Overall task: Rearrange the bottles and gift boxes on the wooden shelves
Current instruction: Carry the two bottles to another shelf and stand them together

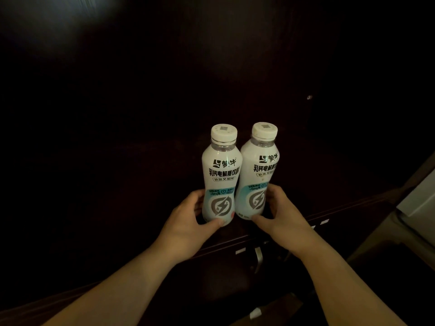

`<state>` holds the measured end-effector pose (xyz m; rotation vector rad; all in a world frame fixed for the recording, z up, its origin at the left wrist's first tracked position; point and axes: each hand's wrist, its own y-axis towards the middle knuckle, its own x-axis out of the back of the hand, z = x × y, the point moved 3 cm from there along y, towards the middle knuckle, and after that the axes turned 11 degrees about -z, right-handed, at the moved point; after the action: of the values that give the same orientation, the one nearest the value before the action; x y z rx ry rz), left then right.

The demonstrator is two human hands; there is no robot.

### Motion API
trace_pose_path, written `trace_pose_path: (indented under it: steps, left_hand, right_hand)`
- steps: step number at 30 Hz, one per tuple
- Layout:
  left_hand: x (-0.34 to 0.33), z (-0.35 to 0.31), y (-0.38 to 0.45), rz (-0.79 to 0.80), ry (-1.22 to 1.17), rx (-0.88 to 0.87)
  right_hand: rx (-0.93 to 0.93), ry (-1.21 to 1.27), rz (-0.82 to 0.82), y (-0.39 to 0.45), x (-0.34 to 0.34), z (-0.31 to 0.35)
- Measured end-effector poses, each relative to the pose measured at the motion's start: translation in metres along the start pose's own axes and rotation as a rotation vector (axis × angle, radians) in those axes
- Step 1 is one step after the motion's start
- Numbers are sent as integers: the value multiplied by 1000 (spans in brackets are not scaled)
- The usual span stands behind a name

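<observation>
While two white plastic drink bottles with cream screw caps and black-and-teal printed labels stand upright side by side, bodies touching, on a dark wooden shelf (329, 208), the job looks to be somewhere in the middle of a step rather than near its end. The left bottle (221, 175) has the left hand (188, 222) wrapped around its lower part, thumb across the front near the base and fingers curled behind; the right bottle (257, 171) is held the same way by the right hand (280, 211), thumb low at the front. Both hands are closed firmly on their bottles, and whether the bases rest fully on the shelf or hang just above it cannot be told in this dim light. The pair is lined up neatly with labels facing out, so this placement seems nearly finished, pending release. No gift boxes are visible anywhere, and the rest of the shelving is too dark to read, so how much remains cannot be judged beyond that. Below the shelf edge a metal handle (257, 260) shows on a dark cabinet front, with a pale surface (419, 196) off to the right.
</observation>
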<state>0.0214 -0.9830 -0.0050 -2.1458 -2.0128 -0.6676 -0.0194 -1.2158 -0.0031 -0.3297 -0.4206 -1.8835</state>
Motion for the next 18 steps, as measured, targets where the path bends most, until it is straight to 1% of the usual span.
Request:
trace_pose_path:
  steps: [7, 10, 14, 18]
  left_hand:
    - [0, 2, 1, 4, -18, 1]
    - [0, 2, 0, 3, -24, 3]
    - [1, 3, 0, -16, -36, -7]
    - [0, 3, 1, -29, -16, -44]
  right_hand:
    - [-27, -12, 36, -1, -1, -1]
    - [-45, 28, 37, -2, -1, -1]
    - [-33, 72, -7, -4, -2, 2]
    - [-15, 24, -33, -5, -4, 4]
